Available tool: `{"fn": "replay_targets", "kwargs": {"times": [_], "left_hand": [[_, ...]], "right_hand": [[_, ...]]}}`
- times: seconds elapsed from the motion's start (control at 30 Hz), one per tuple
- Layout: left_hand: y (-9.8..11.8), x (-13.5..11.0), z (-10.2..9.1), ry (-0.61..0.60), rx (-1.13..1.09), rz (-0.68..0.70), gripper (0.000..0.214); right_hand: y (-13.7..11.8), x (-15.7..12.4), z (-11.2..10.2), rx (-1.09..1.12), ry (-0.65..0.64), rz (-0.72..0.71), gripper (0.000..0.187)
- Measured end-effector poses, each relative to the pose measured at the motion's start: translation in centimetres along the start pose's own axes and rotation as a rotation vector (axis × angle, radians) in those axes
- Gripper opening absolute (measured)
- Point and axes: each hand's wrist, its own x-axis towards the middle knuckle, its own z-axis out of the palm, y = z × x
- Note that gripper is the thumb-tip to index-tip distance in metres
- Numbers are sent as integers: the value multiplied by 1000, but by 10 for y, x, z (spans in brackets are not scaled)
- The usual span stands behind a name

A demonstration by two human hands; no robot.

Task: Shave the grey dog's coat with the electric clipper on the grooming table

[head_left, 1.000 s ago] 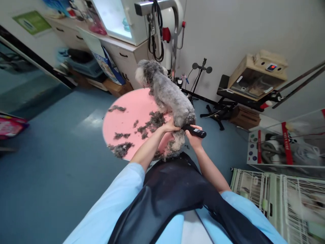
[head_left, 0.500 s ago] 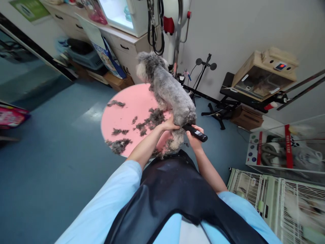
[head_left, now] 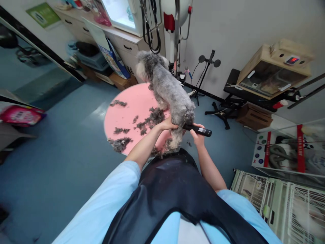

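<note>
"Fur (head_left: 122,130) is lying all over that round pink table (head_left: 120,115)! Where is the dog (head_left: 171,91) standing?"

"It is standing along the right edge. Its head (head_left: 149,64) is pointing toward the far edge, and a back leg (head_left: 177,137) is resting by the near edge."

"What is the left hand (head_left: 167,124) doing?"

"It is touching the upper part of that leg. I am seeing the thumb, but the other fingers are partly hiding behind the dog, so I can't tell if the hand is squeezing."

"And the right hand (head_left: 197,134)?"

"It is grasping a black clipper (head_left: 205,131), just off the table's right edge. The clipper's back end is sticking out away from the dog, and its front end is pointing at the dog's bottom."

"Where are the loose bits of fur lying?"

"A big dark pile (head_left: 155,117) is lying near the middle. One clump (head_left: 120,144) is lying at the near left edge, and a thin strip (head_left: 118,102) is lying close to the far left edge."

"What else is showing?"

"A black apron (head_left: 175,179) is hanging just beside the near edge. Black leads (head_left: 153,49) are dangling past the far edge."
</note>
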Motion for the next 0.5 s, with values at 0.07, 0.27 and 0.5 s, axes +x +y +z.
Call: {"fn": "replay_targets", "kwargs": {"times": [0.07,0.27,0.5], "left_hand": [[4,-1,-1,-43,8,-40,103],[14,-4,-4,-90,-6,-143,112],[14,-5,-10,-59,-18,-286,95]], "right_hand": [[6,6,-2,109,0,42,39],[27,24,3,184,-73,28,39],[53,33,6,255,-188,93,38]]}}
